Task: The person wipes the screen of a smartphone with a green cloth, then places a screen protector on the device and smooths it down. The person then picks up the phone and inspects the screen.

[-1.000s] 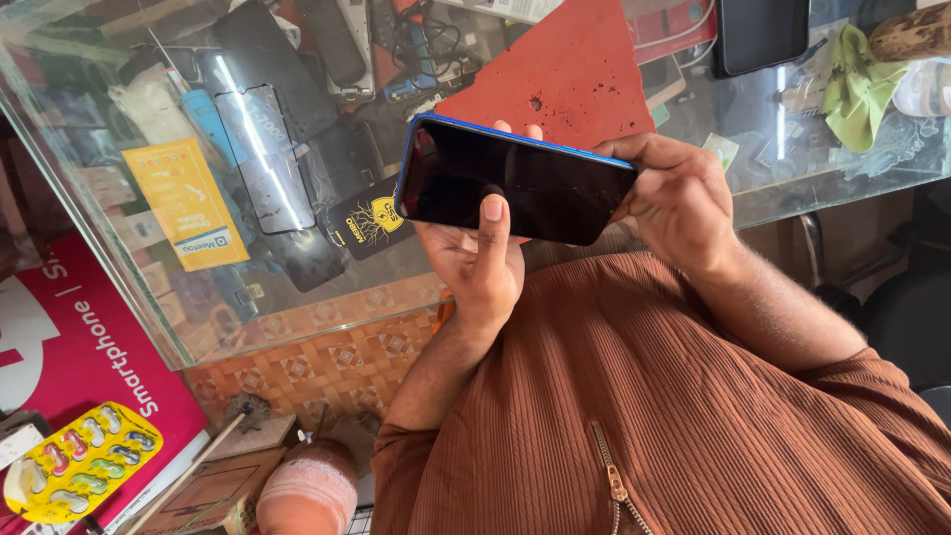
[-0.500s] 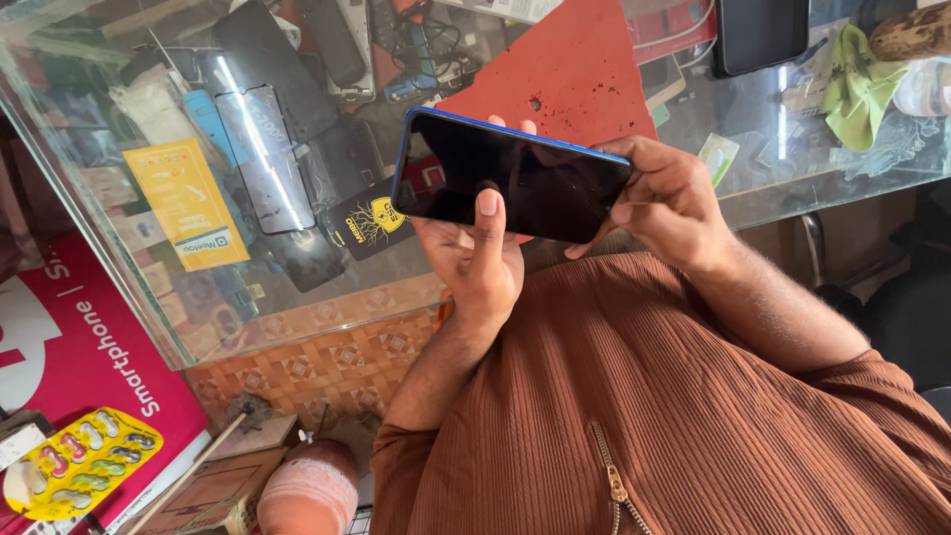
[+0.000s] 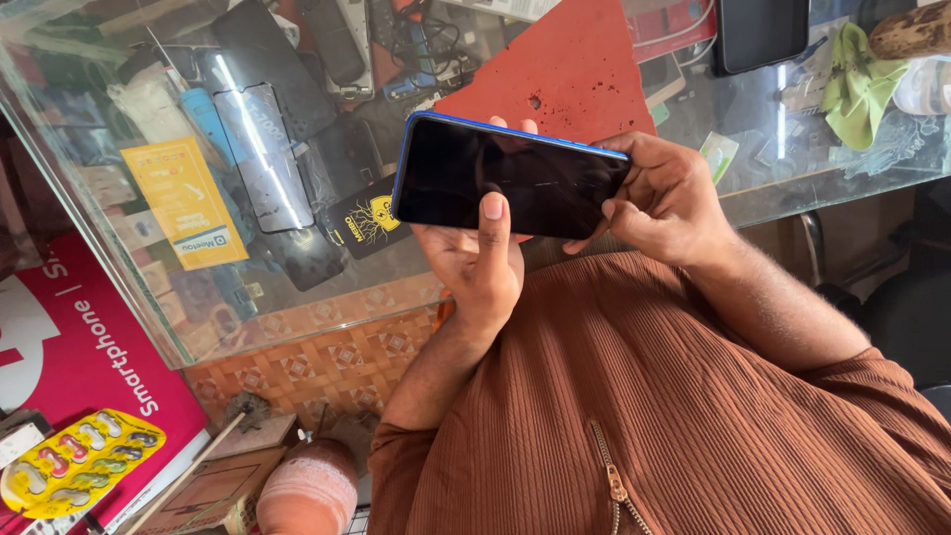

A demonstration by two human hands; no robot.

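The phone (image 3: 510,176) is held flat and sideways in both hands, dark screen up, just above the near edge of the glass counter (image 3: 297,297). The left hand (image 3: 480,263) cradles it from below — thumb laid across the screen's lower edge, fingertips curling over the far blue rim. The right hand (image 3: 664,198) pinches the phone's right end, fingers closed around that corner. A red mat (image 3: 575,69) lies on the counter just beyond the phone; a green cloth (image 3: 857,84) sits on the counter well to the phone's right.
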